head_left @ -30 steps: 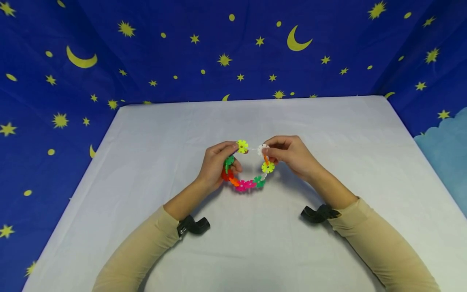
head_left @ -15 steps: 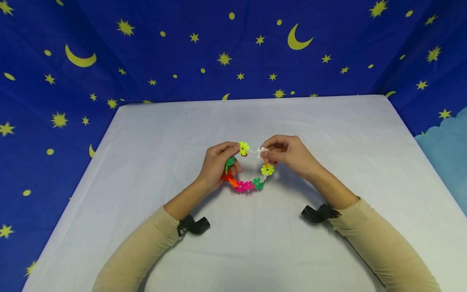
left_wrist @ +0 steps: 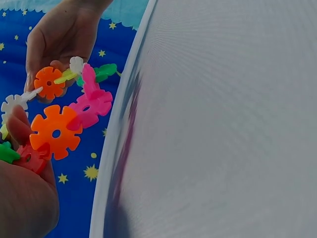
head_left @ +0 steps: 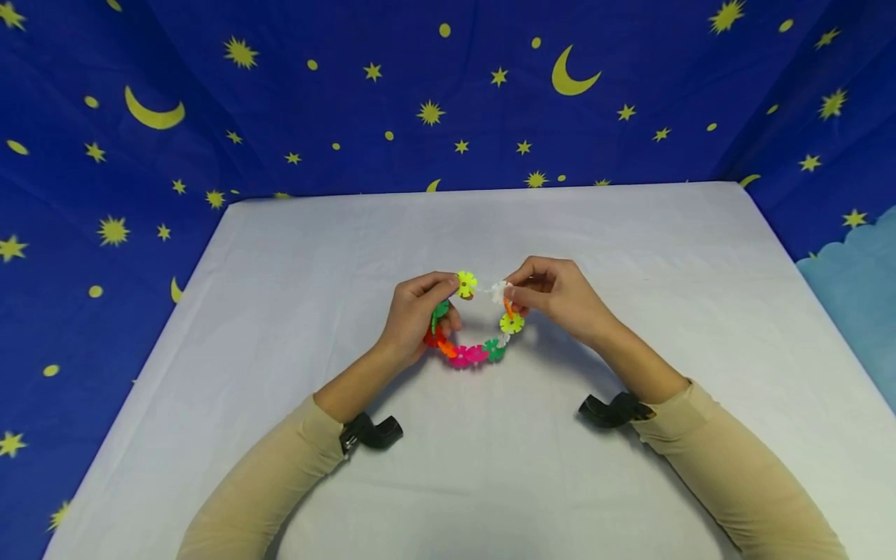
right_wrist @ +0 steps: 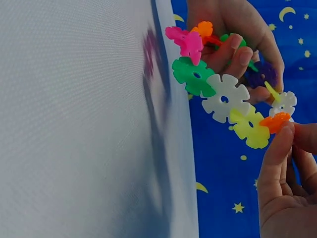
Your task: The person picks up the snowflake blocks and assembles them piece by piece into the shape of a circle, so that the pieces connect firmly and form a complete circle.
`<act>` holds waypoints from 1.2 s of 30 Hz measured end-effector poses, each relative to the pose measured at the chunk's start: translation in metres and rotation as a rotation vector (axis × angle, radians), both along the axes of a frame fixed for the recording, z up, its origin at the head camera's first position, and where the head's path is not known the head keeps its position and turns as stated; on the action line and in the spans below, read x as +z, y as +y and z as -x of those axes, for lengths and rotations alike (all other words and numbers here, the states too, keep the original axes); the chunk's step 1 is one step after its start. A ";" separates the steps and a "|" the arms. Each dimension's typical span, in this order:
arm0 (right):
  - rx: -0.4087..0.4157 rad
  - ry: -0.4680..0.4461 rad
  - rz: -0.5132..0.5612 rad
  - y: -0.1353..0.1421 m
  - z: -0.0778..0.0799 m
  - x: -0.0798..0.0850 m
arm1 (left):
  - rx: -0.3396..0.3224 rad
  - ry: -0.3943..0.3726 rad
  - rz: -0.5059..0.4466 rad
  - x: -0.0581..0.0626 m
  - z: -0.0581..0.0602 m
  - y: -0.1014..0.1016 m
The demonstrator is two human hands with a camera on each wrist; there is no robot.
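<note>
A loop of slotted flower-shaped plastic discs is held up above the table between both hands. In the head view, my left hand [head_left: 413,319] pinches it at the upper left, beside a yellow disc [head_left: 467,285]. A purple disc [right_wrist: 262,74] shows at those fingers in the right wrist view. My right hand [head_left: 563,299] pinches a white disc [head_left: 498,292] by thumb and fingertips, with an orange disc [right_wrist: 275,122] just below. Pink discs [head_left: 467,356] and a green disc [head_left: 494,350] hang along the bottom. A thin white piece bridges yellow and white; its joint is too small to tell.
A white cloth covers the table [head_left: 336,257]. Blue fabric [head_left: 392,85] with yellow stars and moons hangs behind and at the sides. A black curved mount [head_left: 378,432] sits at the left cuff, and another black mount [head_left: 609,411] at the right.
Both hands keep their pinch in nearly the same place. The right fingers and the white disc shift very slightly, and the lower discs sway a little.
</note>
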State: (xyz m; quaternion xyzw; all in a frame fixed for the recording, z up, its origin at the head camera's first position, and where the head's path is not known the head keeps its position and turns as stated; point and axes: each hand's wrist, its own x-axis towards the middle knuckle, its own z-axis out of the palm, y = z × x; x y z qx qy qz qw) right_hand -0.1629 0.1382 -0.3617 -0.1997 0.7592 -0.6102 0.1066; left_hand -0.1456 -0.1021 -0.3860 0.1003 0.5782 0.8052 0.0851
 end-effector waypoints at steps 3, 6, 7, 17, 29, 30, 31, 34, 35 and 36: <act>-0.004 0.002 -0.016 -0.002 -0.004 0.006 | 0.010 0.011 0.012 -0.001 0.000 0.000; -0.001 0.009 -0.025 -0.003 -0.006 0.008 | 0.032 0.011 0.022 -0.001 -0.001 0.000; -0.001 0.012 -0.028 -0.003 -0.006 0.008 | 0.038 0.010 0.024 -0.001 -0.001 0.000; 0.010 0.059 -0.056 -0.010 -0.019 0.030 | 0.066 -0.018 -0.029 0.000 -0.005 0.002; 0.013 0.072 -0.090 -0.010 -0.024 0.036 | 0.082 -0.026 -0.032 -0.007 -0.007 0.008; 0.014 0.073 -0.093 -0.010 -0.024 0.036 | 0.080 -0.025 -0.030 -0.007 -0.007 0.008; 0.011 0.073 -0.098 -0.010 -0.024 0.036 | 0.076 -0.027 -0.027 -0.007 -0.007 0.008; -0.014 0.071 -0.105 -0.008 -0.023 0.037 | 0.049 -0.006 -0.015 -0.005 -0.006 0.008; -0.028 0.069 -0.106 -0.007 -0.022 0.038 | 0.037 0.007 -0.011 -0.004 -0.006 0.008; -0.042 0.067 -0.108 -0.007 -0.021 0.039 | 0.024 0.020 -0.004 -0.003 -0.005 0.008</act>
